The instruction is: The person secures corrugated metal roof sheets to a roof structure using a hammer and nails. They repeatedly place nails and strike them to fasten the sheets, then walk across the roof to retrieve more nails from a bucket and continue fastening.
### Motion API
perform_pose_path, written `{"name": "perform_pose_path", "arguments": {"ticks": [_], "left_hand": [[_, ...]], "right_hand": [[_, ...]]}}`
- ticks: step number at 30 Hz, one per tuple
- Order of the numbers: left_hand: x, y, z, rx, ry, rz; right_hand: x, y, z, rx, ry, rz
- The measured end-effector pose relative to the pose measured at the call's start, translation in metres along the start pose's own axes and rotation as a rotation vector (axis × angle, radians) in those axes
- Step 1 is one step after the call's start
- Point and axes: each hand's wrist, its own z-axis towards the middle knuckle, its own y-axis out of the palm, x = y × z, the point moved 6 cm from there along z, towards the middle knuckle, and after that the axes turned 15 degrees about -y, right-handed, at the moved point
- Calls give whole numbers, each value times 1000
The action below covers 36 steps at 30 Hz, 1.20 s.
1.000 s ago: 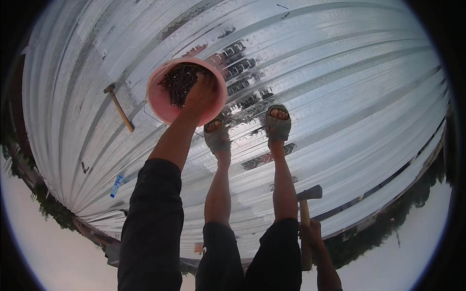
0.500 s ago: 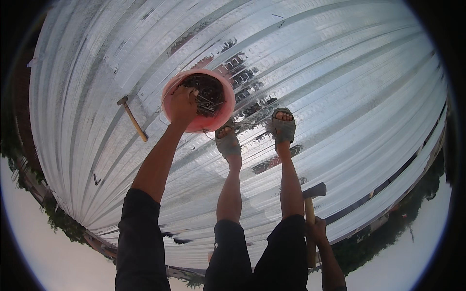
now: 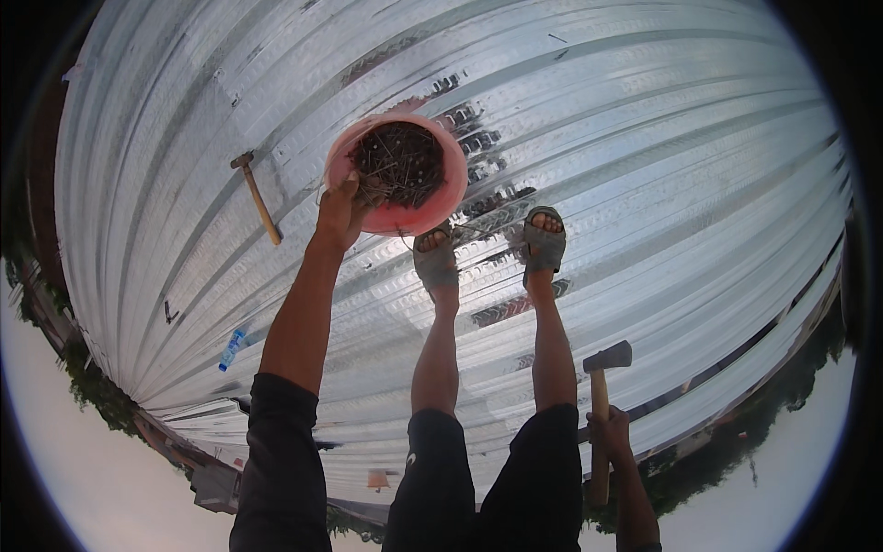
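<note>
Pink bucket point(image 3: 409, 219) of nails point(image 3: 400, 166) on corrugated metal sheeting point(image 3: 690, 212). Left hand point(image 3: 340, 219) at bucket's near left rim; cannot tell whether it grips rim or nails. Right hand point(image 3: 611, 434) well right of bucket, nearer body, clenched around hatchet point(image 3: 601, 391). Hammer point(image 3: 258, 198) left of bucket.

At the left hand point(image 3: 340, 212) I see a smooth plastic bucket point(image 3: 405, 219); in the right hand point(image 3: 611, 436), a wooden-handled hatchet point(image 3: 600, 388).
</note>
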Motion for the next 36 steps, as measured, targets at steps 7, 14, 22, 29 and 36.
{"name": "perform_pose_path", "arguments": {"ticks": [7,14,22,29,36], "left_hand": [[6,17,-13,-64,-16,-89],[46,83,-95,-257,-49,-165],[103,170,-247,-282,-37,-60],[111,240,-362,-52,-40,473],[62,196,-374,373,-329,858]], "right_hand": [[11,-6,-3,-15,-40,-30],[-5,-1,-39,-34,-25,56],[23,17,-100,-24,-175,-6],[78,22,-146,10,-142,-54],[74,-6,-194,-74,-17,367]]}}
